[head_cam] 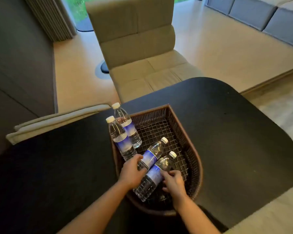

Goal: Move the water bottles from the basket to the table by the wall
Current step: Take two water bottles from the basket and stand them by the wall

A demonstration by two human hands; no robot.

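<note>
A dark brown wicker basket [183, 132] sits on a black table [227, 132]. Two clear water bottles with blue labels and white caps stand upright at its left wall, one nearer [120, 137] and one behind it [127, 125]. Two more lie tilted in the basket, caps pointing up and right. My left hand [132, 171] is closed around the base of the upper lying bottle [152, 156]. My right hand [173, 182] grips the lower lying bottle [152, 178] at its middle.
A beige padded chair [139, 53] stands beyond the table's far edge. A second beige chair back [57, 119] lines the left edge. A dark wall [15, 65] is at the left, a grey sofa [269, 14] at the far right.
</note>
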